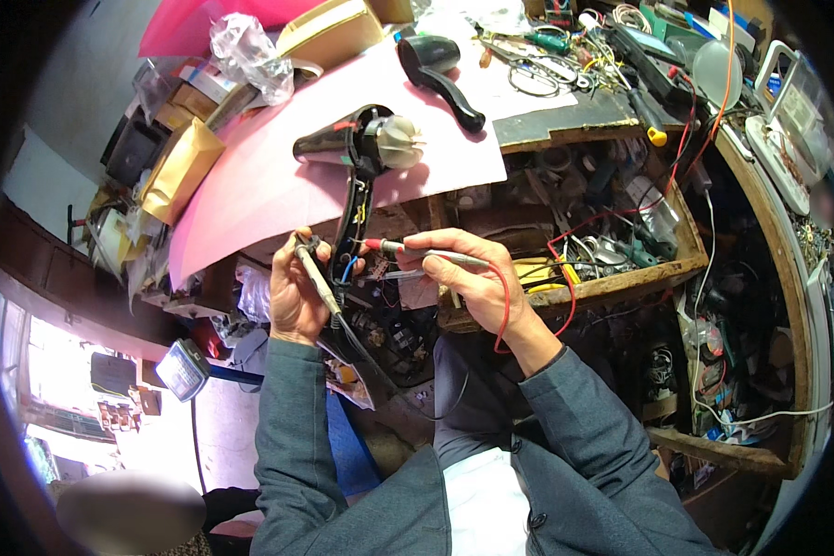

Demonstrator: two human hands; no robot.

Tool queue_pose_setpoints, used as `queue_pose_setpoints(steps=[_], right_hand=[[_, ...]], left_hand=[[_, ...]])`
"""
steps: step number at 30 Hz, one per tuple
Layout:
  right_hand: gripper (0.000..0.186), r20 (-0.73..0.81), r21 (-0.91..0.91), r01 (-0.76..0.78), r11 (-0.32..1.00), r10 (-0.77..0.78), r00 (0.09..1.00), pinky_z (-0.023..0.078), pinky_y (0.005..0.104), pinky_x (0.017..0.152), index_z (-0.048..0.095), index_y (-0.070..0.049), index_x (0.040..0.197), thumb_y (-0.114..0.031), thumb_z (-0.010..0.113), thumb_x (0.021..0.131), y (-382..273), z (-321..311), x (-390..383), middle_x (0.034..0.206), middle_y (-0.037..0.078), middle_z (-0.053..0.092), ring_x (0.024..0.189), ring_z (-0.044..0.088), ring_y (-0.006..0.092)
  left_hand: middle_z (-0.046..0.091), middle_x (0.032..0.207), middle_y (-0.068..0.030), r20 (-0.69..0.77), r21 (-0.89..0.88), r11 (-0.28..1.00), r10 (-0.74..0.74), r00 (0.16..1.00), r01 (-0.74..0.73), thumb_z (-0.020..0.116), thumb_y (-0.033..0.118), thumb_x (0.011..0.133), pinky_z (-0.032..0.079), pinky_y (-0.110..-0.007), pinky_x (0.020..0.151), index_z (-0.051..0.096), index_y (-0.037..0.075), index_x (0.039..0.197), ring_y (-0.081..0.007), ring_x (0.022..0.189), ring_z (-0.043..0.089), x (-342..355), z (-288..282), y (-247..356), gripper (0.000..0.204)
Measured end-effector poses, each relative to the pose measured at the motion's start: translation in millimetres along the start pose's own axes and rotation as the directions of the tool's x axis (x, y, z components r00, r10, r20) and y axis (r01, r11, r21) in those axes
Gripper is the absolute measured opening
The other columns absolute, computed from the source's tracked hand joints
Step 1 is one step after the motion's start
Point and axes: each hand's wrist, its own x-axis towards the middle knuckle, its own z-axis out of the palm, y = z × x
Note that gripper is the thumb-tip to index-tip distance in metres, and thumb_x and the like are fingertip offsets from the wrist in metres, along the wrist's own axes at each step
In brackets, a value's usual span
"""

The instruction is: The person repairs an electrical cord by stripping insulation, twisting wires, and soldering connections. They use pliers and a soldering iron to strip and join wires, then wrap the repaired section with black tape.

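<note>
An opened black hair dryer [354, 199] lies with its barrel on the pink sheet [250, 195], its motor and fan part [398, 141] exposed. Its handle stretches toward me past the table edge, with yellow and blue wires inside. My left hand [295, 301] is closed around a greyish multimeter probe [321, 280] with a dark lead, beside the handle's lower end. Between the fingers of my right hand [477, 283] is a red-tipped multimeter probe [386, 246], pointing left at the handle wiring. Whether either tip touches metal is too small to tell. A separate black dryer shell [440, 83] lies farther back.
An open drawer [612, 285] full of parts and cables stands to the right. A screwdriver [647, 116], coiled wires and tools crowd the back right. Cardboard boxes [181, 171] and plastic bags [250, 56] sit back left. A red lead [574, 301] crosses the drawer.
</note>
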Motion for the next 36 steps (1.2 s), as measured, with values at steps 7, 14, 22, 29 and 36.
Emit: queue_pose_setpoints(steps=[7, 14, 22, 29, 36], right_hand=[[0.031, -0.001, 0.034, 0.058, 0.998, -0.058, 0.998, 0.054, 0.0296, 0.089, 0.062, -0.002, 0.128, -0.012, 0.061, 0.099, -3.6, -0.4, -1.7, 0.117, 0.010, 0.070, 0.109, 0.066, 0.0169], [0.045, -0.028, 0.142, 0.128, 0.982, -0.125, 0.992, 0.055, 0.0323, 0.086, 0.054, -0.004, 0.139, -0.027, 0.060, 0.100, 1.2, -1.2, 1.4, 0.130, 0.013, 0.064, 0.116, 0.065, 0.0235], [0.054, -0.063, 0.125, 0.113, 0.986, -0.106, 0.992, 0.056, 0.0305, 0.083, 0.052, -0.006, 0.141, -0.038, 0.060, 0.099, 2.1, -0.8, 4.2, 0.125, 0.013, 0.067, 0.109, 0.067, 0.0215], [0.055, -0.092, 0.111, 0.092, 0.990, -0.082, 0.992, 0.056, 0.0290, 0.077, 0.051, -0.006, 0.140, -0.040, 0.060, 0.098, 5.4, -0.7, 6.1, 0.119, 0.014, 0.069, 0.098, 0.070, 0.0201], [0.058, -0.103, 0.114, 0.090, 0.989, -0.078, 0.992, 0.056, 0.0312, 0.078, 0.051, -0.004, 0.139, -0.043, 0.060, 0.097, 4.6, -1.8, 5.7, 0.117, 0.014, 0.069, 0.097, 0.071, 0.0228]], left_hand=[[0.068, 0.100, -0.0139, 0.025, -0.083, 0.997, -0.005, 1.000, 0.007, 0.047, 0.028, 0.104, 0.048, -0.065, 0.100, 0.060, 0.008, 0.121, -0.0394, 0.108, 0.065, 2.8, 23.0, 2.0, 0.029], [0.070, 0.108, -0.0142, 0.036, -0.170, 0.985, 0.007, 0.999, -0.001, 0.048, 0.026, 0.104, 0.046, -0.066, 0.102, 0.062, 0.008, 0.122, -0.0299, 0.106, 0.068, 15.7, 57.2, 11.3, 0.029], [0.068, 0.107, -0.0157, 0.051, -0.036, 0.999, 0.019, 0.999, -0.017, 0.054, 0.024, 0.102, 0.051, -0.063, 0.099, 0.058, 0.006, 0.122, -0.0389, 0.107, 0.065, 27.1, 88.6, 18.6, 0.027], [0.068, 0.106, -0.0173, 0.013, -0.078, 0.997, 0.005, 1.000, -0.004, 0.054, 0.023, 0.103, 0.049, -0.067, 0.099, 0.055, 0.005, 0.127, -0.0380, 0.108, 0.065, 25.4, 85.8, 20.6, 0.031], [0.069, 0.107, -0.0160, 0.051, -0.081, 0.997, -0.012, 0.999, 0.016, 0.054, 0.025, 0.103, 0.049, -0.065, 0.100, 0.057, 0.007, 0.127, -0.0392, 0.111, 0.064, 24.2, 84.0, 18.1, 0.030]])
